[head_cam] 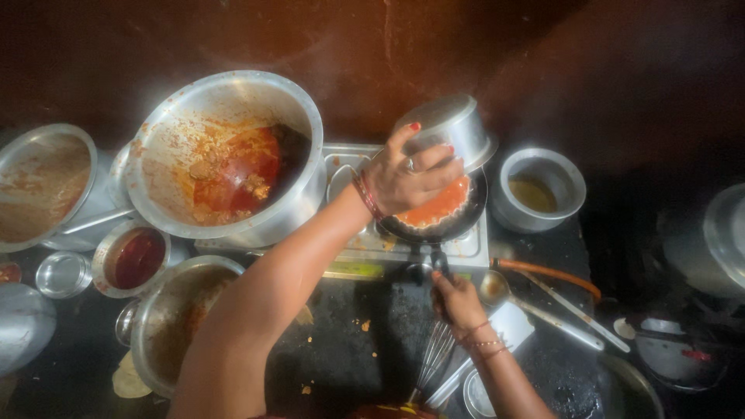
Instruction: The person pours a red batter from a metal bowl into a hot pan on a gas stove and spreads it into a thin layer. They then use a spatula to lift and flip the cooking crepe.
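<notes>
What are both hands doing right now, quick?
Left hand: closed on a tipped small metal pot over the dark pan.
Right hand: closed on the pan handle.

A large pot sits upper left on the stove; a pan sits centre, a small pot to its right.

My dark counter carries the stove, a whisk, a ladle and several steel bowls.
</notes>
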